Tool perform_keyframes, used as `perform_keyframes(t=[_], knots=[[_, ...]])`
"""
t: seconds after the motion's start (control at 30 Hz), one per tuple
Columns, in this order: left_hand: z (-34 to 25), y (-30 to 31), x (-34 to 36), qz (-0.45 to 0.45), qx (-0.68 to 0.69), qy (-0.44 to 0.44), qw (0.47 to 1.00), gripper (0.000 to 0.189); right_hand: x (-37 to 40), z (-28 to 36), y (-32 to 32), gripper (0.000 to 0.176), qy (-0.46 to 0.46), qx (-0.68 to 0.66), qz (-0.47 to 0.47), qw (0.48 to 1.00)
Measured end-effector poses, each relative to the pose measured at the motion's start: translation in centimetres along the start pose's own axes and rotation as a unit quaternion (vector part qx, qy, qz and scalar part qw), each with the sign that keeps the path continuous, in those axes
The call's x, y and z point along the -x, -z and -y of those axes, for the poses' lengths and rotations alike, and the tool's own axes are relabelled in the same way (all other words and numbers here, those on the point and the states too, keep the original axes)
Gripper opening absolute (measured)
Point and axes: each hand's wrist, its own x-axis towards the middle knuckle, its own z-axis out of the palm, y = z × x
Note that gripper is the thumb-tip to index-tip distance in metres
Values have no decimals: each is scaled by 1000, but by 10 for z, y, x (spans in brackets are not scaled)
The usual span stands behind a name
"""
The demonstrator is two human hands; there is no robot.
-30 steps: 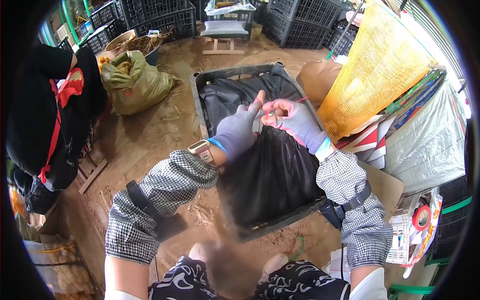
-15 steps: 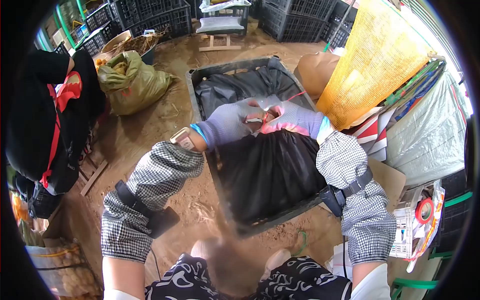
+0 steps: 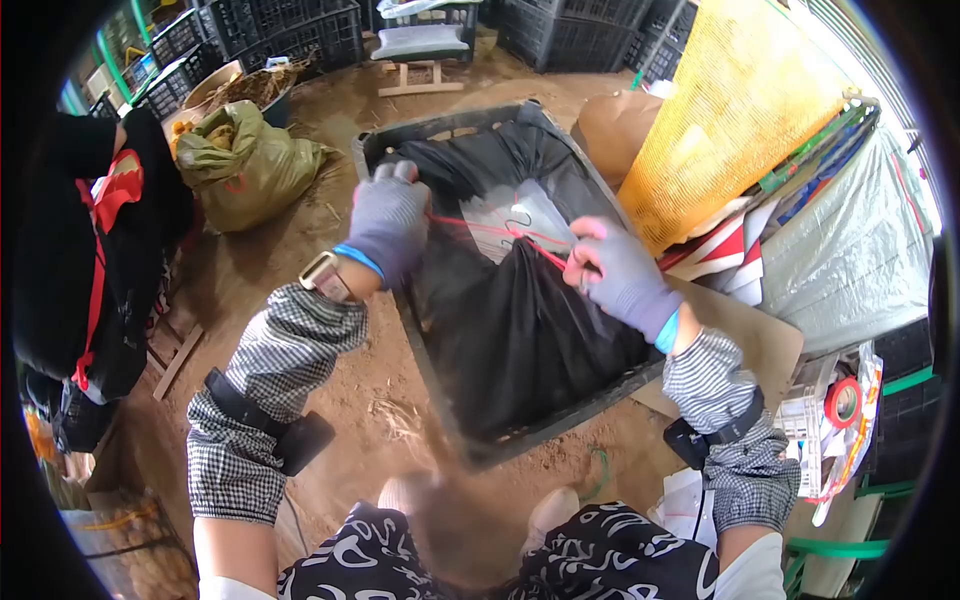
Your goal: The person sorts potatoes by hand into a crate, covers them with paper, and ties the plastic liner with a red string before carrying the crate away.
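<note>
A black plastic crate [image 3: 424, 362] on the ground holds a black bag [image 3: 480, 350], its top gathered near the middle. Red string [image 3: 475, 229] runs across the gathered neck. My left hand [image 3: 390, 215], in a grey-purple glove, closes on one end of the string above the crate's left side. On the right, my right hand [image 3: 622, 275] grips the other strands, fingers pinched. Between the hands, the string looks stretched out. A pale label with writing [image 3: 530, 215] lies at the bag's neck, partly under the string.
A green sack [image 3: 250, 170] stands at the left, near a person in dark clothes [image 3: 60, 240]. Black crates [image 3: 285, 35] are stacked behind. An orange mesh roll [image 3: 735, 110] leans at the right. A white basket with red tape [image 3: 843, 403] is at the lower right.
My hands were together at the bag's neck and have moved apart, left hand leftward, right hand right and down. The string is now drawn out between them, and the label shows more.
</note>
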Motion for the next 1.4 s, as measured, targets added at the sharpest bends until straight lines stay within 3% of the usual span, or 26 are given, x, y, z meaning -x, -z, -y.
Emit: perform_keyframes(t=[0.03, 0.07, 0.1, 0.17, 0.2, 0.23, 0.3, 0.37, 0.67, 0.77, 0.8, 0.83, 0.87, 0.9, 0.93, 0.97, 1.0, 1.03, 1.1, 1.13, 1.17, 1.2, 1.3, 1.33, 1.37, 1.4], knots=[[0, -3, -6, -2, -30, -8, 1000, 19, 0, -4, 5, 17, 37, 7, -30, 999], [3, 0, -12, -60, -16, -37, 997, 29, -3, -4, 23, 20, 5, 2, -42, 999], [1, 3, -17, -113, 6, -68, 991, 40, -4, -9, 42, 26, -35, -2, -51, 998], [-33, 3, -39, -134, 79, -121, 981, 50, -5, -38, 49, 45, -1, 62, -130, 990], [-49, -1, -50, -147, 110, -141, 973, 56, -10, -36, 36, 59, -5, 145, -80, 986], [-63, -23, -59, -127, 120, -169, 970, 57, -10, -48, 10, 63, 56, 164, -55, 983], [-87, -74, -62, 15, 125, -167, 978, 60, -12, -31, -19, 67, 28, 174, 106, 979], [-98, -83, -58, 19, 91, -168, 981, 62, 0, -40, -51, 70, -9, 122, 74, 990], [-100, -63, -89, 155, 136, -126, 970, 57, -28, -42, -26, 68, -111, 5, 119, 987], [-99, -49, -98, 203, 120, -122, 964, 61, -31, -16, -22, 68, -198, 68, 105, 972], [-103, -40, -104, 225, 119, -120, 960, 62, -37, 7, -11, 67, -278, 56, 70, 956], [-97, -26, -116, 204, 161, -128, 957, 63, -45, 36, -1, 67, -358, 44, 35, 932], [-85, -11, -125, 191, 206, -137, 950, 64, -61, 65, 36, 67, -424, -90, 34, 901], [-81, 24, -151, 274, 160, -146, 937, 64, -52, 92, 36, 65, -442, -90, -26, 892], [-60, 44, -161, 293, 208, -99, 928, 61, -39, 119, 44, 64, -487, -126, -61, 862], [-46, 58, -172, 303, 161, -58, 937, 63, -27, 135, 51, 63, -520, -154, -103, 834], [-2, 26, -157, 256, 117, -52, 958, 64, -10, 147, 50, 60, -632, -147, -126, 751], [18, 39, -169, 316, 59, -11, 947, 65, 6, 163, 43, 57, -737, -143, -142, 645], [65, 15, -175, 305, 12, 5, 952, 63, 33, 150, 35, 49, -807, -267, -332, 409], [63, 9, -188, 275, 52, 4, 960, 59, 39, 142, 48, 48, -806, -339, -370, 313], [59, -3, -201, 242, 93, 6, 966, 55, 53, 137, 46, 45, -773, -423, -379, 284], [47, -16, -218, 301, 85, 5, 950, 54, 70, 134, 40, 43, -738, -500, -379, 248], [39, -87, -260, 428, 119, 63, 894, 48, 80, 123, 4, 32, -803, -463, -314, 205], [60, -138, -258, 444, 178, 119, 870, 43, 73, 124, -6, 23, -769, -449, -397, 220], [73, -174, -258, 462, 236, 172, 837, 39, 70, 120, -20, 21, -764, -455, -411, 202], [45, -152, -272, 525, 316, 283, 738, 27, 75, 117, -33, 19, -760, -456, -425, 185]])
